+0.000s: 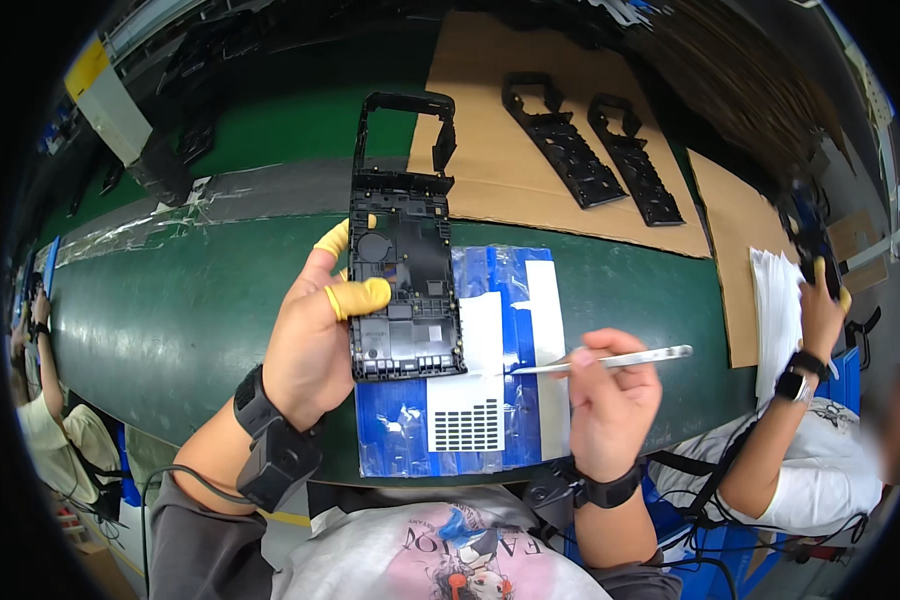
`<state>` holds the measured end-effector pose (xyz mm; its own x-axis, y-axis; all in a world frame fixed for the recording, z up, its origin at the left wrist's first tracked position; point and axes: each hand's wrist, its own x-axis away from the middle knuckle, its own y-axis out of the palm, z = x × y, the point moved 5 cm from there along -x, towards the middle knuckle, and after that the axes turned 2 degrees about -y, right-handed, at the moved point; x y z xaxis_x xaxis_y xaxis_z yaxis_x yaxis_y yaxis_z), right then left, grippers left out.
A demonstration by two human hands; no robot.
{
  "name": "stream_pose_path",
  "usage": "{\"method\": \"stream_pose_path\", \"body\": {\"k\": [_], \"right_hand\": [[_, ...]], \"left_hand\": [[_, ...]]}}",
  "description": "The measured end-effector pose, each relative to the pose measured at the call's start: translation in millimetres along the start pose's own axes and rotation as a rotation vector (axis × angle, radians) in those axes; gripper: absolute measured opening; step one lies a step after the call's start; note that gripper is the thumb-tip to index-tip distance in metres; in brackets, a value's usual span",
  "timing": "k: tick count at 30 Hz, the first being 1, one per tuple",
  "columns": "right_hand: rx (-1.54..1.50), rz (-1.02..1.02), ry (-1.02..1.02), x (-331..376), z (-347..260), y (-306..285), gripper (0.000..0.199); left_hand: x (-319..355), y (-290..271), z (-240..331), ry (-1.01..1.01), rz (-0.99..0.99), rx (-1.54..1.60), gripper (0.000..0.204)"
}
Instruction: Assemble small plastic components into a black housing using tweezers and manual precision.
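My left hand point(315, 318), with yellow finger cots on its thumb and a finger, is closed on a black plastic frame point(407, 290) with an open loop at its far end. The frame is held up over the bench. My right hand point(615, 395) pinches metal tweezers point(630, 357), their tips pointing left near the frame's lower right corner. Below lies a blue plastic board point(390, 430) wrapped in clear film. On it rests a white sheet point(467, 425) with rows of small black rectangular pieces; the frame covers part of it. A white strip point(547, 320) lies along the board's right side.
Two similar black frames point(570, 150) point(642, 170) lie on cardboard point(480, 130) across the green bench point(220, 330). White sheets point(773, 320) stand at the right beside a co-worker's hand point(820, 310) holding another black part. Another person point(65, 430) is at the far left.
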<state>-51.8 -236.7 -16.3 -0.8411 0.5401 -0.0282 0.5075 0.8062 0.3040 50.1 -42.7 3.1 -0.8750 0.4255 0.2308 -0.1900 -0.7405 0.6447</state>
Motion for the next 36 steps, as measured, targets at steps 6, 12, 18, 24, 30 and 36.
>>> {"method": "stream_pose_path", "body": {"k": [6,12,18,24,30,36], "right_hand": [[-0.011,-0.067,0.034,16,17,-2,0.02],[0.062,-0.068,0.037,19,21,-4,0.019],[0.069,-0.057,0.023,20,21,-6,0.019],[0.081,-0.047,0.042,19,21,-4,0.02],[-0.072,-0.045,0.009,15,3,3,0.022],[-0.211,-0.19,-0.017,13,-5,51,0.022]], "left_hand": [[-1,-10,-17,0.027,0.087,0.016,0.04],[4,-15,-18,0.098,0.109,0.017,0.028],[8,-15,-19,0.07,0.11,0.049,0.027],[11,-11,-18,0.068,0.155,-0.014,0.027],[17,-3,-25,-0.03,0.09,0.086,0.022],[21,-4,-34,-0.125,0.04,0.114,0.023]]}}
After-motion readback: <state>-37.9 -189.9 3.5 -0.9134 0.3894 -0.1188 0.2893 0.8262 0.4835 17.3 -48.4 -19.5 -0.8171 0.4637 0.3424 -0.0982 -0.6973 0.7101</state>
